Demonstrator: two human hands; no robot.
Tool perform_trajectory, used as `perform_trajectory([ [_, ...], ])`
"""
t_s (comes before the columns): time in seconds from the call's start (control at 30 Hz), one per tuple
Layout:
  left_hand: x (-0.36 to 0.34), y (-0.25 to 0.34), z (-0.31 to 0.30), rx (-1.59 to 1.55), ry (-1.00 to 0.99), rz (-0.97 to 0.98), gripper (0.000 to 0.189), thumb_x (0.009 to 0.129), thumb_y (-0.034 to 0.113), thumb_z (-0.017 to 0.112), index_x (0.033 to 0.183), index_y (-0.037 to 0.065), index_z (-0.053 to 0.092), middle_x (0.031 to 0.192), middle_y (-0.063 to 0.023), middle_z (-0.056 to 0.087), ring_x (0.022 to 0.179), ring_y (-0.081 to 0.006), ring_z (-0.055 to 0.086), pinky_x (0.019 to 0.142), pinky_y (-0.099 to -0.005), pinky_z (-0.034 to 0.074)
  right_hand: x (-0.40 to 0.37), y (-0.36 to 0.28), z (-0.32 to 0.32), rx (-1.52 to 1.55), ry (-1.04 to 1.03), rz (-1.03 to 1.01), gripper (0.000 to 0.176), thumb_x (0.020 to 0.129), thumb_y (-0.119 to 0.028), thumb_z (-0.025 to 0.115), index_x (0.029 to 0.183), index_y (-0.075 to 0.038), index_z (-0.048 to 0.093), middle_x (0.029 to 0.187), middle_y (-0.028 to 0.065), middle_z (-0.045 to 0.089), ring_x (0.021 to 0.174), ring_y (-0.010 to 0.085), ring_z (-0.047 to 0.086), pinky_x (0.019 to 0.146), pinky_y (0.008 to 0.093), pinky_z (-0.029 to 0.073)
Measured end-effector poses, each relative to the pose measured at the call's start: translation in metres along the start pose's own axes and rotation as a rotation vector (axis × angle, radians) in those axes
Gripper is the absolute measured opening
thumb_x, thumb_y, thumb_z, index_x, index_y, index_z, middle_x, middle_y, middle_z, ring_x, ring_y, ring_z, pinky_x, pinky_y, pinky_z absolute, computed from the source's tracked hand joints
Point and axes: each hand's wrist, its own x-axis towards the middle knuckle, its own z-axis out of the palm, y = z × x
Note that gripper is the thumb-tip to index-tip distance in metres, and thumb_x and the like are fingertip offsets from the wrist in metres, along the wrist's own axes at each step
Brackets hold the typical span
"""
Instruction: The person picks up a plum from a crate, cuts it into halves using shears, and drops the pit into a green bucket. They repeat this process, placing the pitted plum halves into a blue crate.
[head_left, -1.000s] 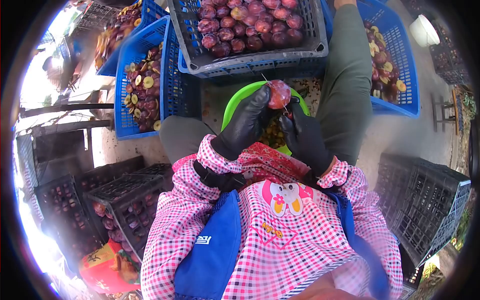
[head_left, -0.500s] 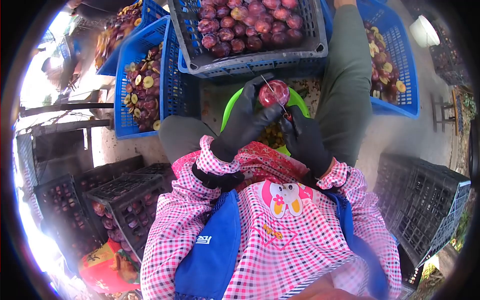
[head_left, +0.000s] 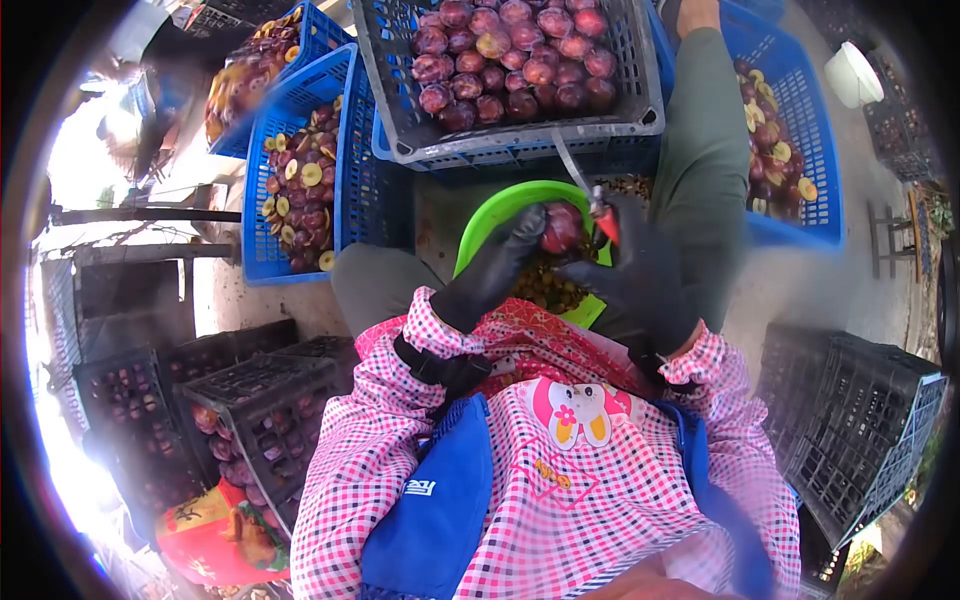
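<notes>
Both my hands wear black gloves and work over a green bowl [head_left: 500, 203] between my knees. My left hand [head_left: 492, 268] grips a dark red plum [head_left: 561, 226] by the fingertips. My right hand [head_left: 640, 272] also touches the plum and holds a red-handled knife [head_left: 590, 195], its thin blade pointing up and away towards the grey crate. Yellow-brown pits lie in the bowl [head_left: 550, 285] under the hands.
A grey crate [head_left: 520, 125] of whole plums stands just past the bowl. Blue crates of halved plums sit at the left [head_left: 300, 180] and right [head_left: 790, 140]. Black crates stand at my lower left [head_left: 230, 410] and right [head_left: 860, 420]. A white bucket [head_left: 855, 70] is far right.
The plum has dropped lower towards the bowl and turned. My right hand has lifted, so the knife blade has come out of the fruit and now points up past the bowl's rim.
</notes>
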Motion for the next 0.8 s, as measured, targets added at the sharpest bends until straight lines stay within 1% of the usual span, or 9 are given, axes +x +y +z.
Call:
perform_trajectory([
  [0.1,-0.003,0.0,0.014,-0.021,0.013,-0.009,0.054,0.102,0.046,0.037,0.125,0.0,0.052,0.118,-0.0079,0.059,0.107,-0.0153,0.056,0.097,-0.0302,0.042,0.007,0.007,0.003,-0.076,-0.058,-0.038,0.066,0.067,-0.047,0.082,0.11,-0.004,0.056,0.084,0.015,0.065,0.071,0.0303,0.067,0.063,0.0374,0.051],
  [0.17,-0.002,-0.009,0.017,0.33,0.12,0.288,0.055,0.103,0.046,0.033,0.126,0.0,0.051,0.117,-0.0086,0.059,0.105,-0.0152,0.057,0.095,-0.0303,0.045,0.004,0.006,0.004,-0.004,-0.087,0.077,0.073,0.064,-0.048,0.084,0.113,-0.003,0.055,0.087,0.0164,0.067,0.075,0.0317,0.068,0.065,0.0381,0.052],
  [0.33,0.004,-0.026,0.025,-0.321,0.222,0.143,0.041,0.104,0.033,0.036,0.123,0.0,0.051,0.109,-0.0071,0.06,0.09,-0.0131,0.061,0.085,-0.0298,0.049,0.002,-0.002,0.013,0.124,0.03,0.017,0.069,0.062,-0.047,0.085,0.108,-0.003,0.058,0.082,0.0148,0.067,0.069,0.0297,0.067,0.064,0.0375,0.053],
  [0.47,-0.007,-0.012,0.021,0.015,0.035,-0.065,0.035,0.103,0.027,0.04,0.123,0.001,0.052,0.11,-0.0085,0.06,0.088,-0.0148,0.063,0.08,-0.0278,0.052,0.0,0.003,0.01,0.089,0.017,-0.006,0.063,0.062,-0.048,0.084,0.102,-0.005,0.061,0.077,0.0121,0.066,0.067,0.028,0.066,0.063,0.0368,0.052],
  [0.53,-0.014,-0.001,0.017,0.113,-0.082,-0.102,0.034,0.102,0.026,0.041,0.123,0.001,0.052,0.112,-0.0097,0.061,0.091,-0.0168,0.065,0.079,-0.0276,0.053,0.001,0.003,0.008,-0.18,-0.024,-0.237,0.057,0.064,-0.051,0.08,0.096,-0.007,0.062,0.073,0.0089,0.063,0.064,0.0274,0.064,0.061,0.0369,0.051],
  [0.63,-0.013,-0.005,0.011,-0.23,-0.298,-0.259,0.033,0.099,0.021,0.048,0.124,0.0,0.05,0.107,-0.0098,0.062,0.089,-0.016,0.064,0.073,-0.026,0.054,0.006,-0.001,0.0,-0.283,-0.19,-0.376,0.048,0.069,-0.051,0.075,0.092,-0.011,0.061,0.069,0.0075,0.06,0.059,0.0286,0.061,0.056,0.0386,0.048],
  [0.7,-0.005,-0.05,0.005,-0.57,-0.064,-0.388,0.038,0.096,0.025,0.054,0.129,0.006,0.048,0.112,-0.0065,0.061,0.095,-0.0133,0.06,0.079,-0.0283,0.054,0.008,-0.007,-0.007,-0.337,-0.262,-0.426,0.045,0.071,-0.05,0.073,0.091,-0.011,0.06,0.069,0.0072,0.06,0.059,0.0288,0.061,0.055,0.0393,0.047],
  [0.73,-0.002,-0.069,-0.011,-0.219,-0.331,-0.221,0.042,0.095,0.025,0.058,0.131,0.005,0.047,0.116,-0.0068,0.059,0.101,-0.0137,0.059,0.085,-0.0279,0.052,0.009,-0.009,-0.01,-0.391,-0.336,-0.483,0.043,0.073,-0.05,0.072,0.09,-0.012,0.06,0.07,0.0069,0.06,0.06,0.029,0.061,0.054,0.04,0.046],
  [0.8,0.001,-0.08,-0.014,-0.359,-0.421,-0.245,0.042,0.095,0.025,0.057,0.131,0.006,0.047,0.116,-0.0063,0.059,0.101,-0.0137,0.059,0.085,-0.0279,0.052,0.013,-0.011,-0.013,-0.349,-0.475,-0.505,0.041,0.074,-0.049,0.071,0.09,-0.013,0.059,0.072,0.0076,0.061,0.062,0.0295,0.061,0.055,0.0402,0.046],
])
